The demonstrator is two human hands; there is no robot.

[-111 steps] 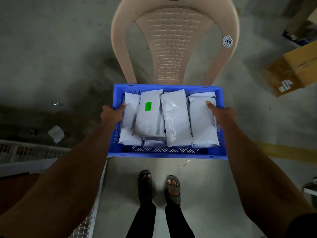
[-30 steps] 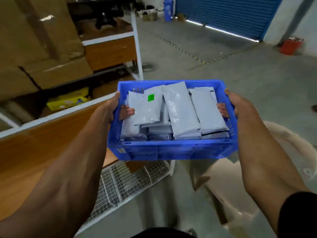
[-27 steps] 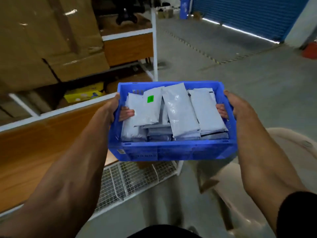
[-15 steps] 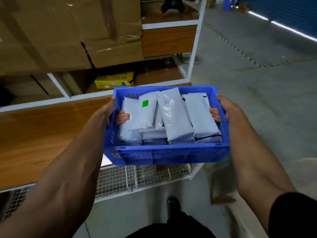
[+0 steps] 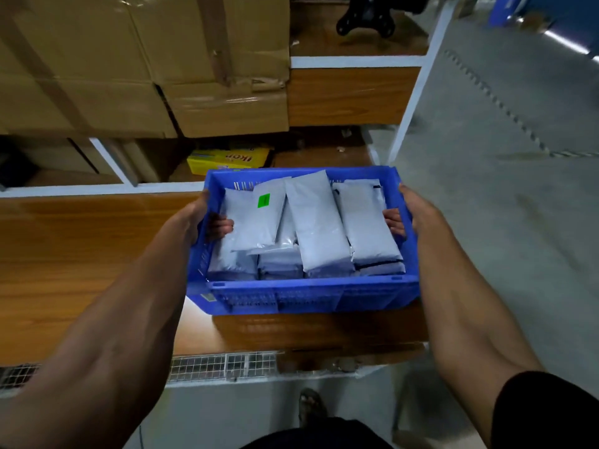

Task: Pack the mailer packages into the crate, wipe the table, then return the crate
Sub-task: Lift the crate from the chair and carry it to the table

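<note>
A blue plastic crate [image 5: 304,296] full of several grey mailer packages [image 5: 319,228] is held over the right end of a wooden table [image 5: 64,254]. One package carries a green sticker [image 5: 263,200]. My left hand [image 5: 197,218] grips the crate's left wall, fingers curled inside through the handle. My right hand [image 5: 411,212] grips the right wall the same way, fingertips showing inside.
Large taped cardboard boxes [image 5: 146,66] stand on the shelf behind the table. A yellow box [image 5: 228,160] lies on a lower shelf. A white wire mesh [image 5: 223,364] runs under the table's front edge. Grey concrete floor [image 5: 505,157] lies to the right.
I have lifted the crate from the chair and turned left with it. It has come over the wooden table's right end. Both hands keep the same grip.
</note>
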